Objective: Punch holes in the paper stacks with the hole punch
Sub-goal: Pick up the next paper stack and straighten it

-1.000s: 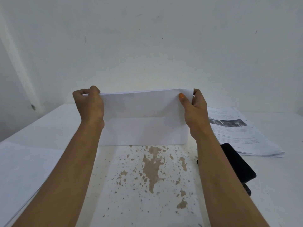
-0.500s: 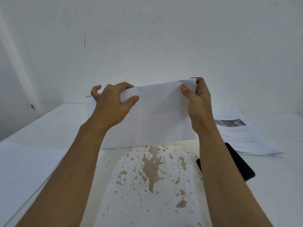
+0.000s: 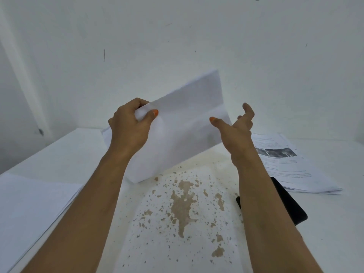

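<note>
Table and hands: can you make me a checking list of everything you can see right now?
Surface: white table with brown chipped patches in the middle.
Job's things: folded paper stack held up, tilted; black object partly hidden behind the right forearm, perhaps the hole punch, cannot tell.
Clutter: printed paper pile at right; blank paper pile at left.
Hands: left hand grips the folded stack's upper left edge; right hand open beside the stack, whether touching it cannot tell.
Cables: nothing seen.
Surroundings: plain white wall with small marks.
</note>
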